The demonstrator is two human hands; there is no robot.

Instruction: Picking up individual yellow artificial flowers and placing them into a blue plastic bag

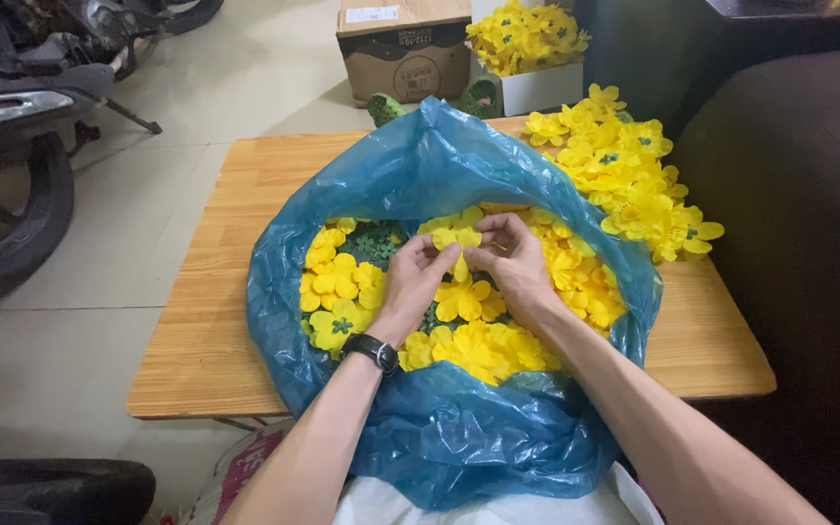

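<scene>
A crumpled blue plastic bag (439,428) sits open nearest me on the wooden counter (216,292), full of loose yellow fabric flowers (483,350). Over them my left hand (410,282) and right hand (515,267) meet, fingers of both pinched on one yellow fabric flower (459,238). Farther right lies a finished pile of yellow flowers (634,180); beyond the counter stands a cardboard box (405,49).

Bag (459,437): thin blue plastic, glossy, crinkled. Flowers (337,282): yellow cloth-like petals, matt. Surface (216,292): light wood, smooth grain. Box (405,49): brown cardboard, matt. Floor (99,262): pale smooth tile.
</scene>
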